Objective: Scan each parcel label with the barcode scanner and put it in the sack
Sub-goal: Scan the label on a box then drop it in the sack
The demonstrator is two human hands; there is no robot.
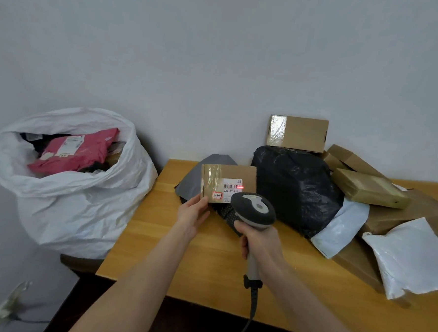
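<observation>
Left hand is gripping the small cardboard parcel by its lower left corner, thumb on the front face, the other fingers hidden behind. The parcel is standing upright above the table, label facing the camera.

Right hand is wrapping fully round the handle of the barcode scanner. The scanner head is sitting just below and right of the label, covering the parcel's lower right corner in this view. A red scan line is showing at the right end of the barcode. The scanner cable is hanging past the table's near edge.

The table is wooden and is standing against a pale wall. Behind the held parcel are lying a grey mailer and a large black plastic-wrapped parcel; to the right, stacked brown boxes and white mailers.

The white sack is standing open just left of the table, with a pink parcel on top inside it.
</observation>
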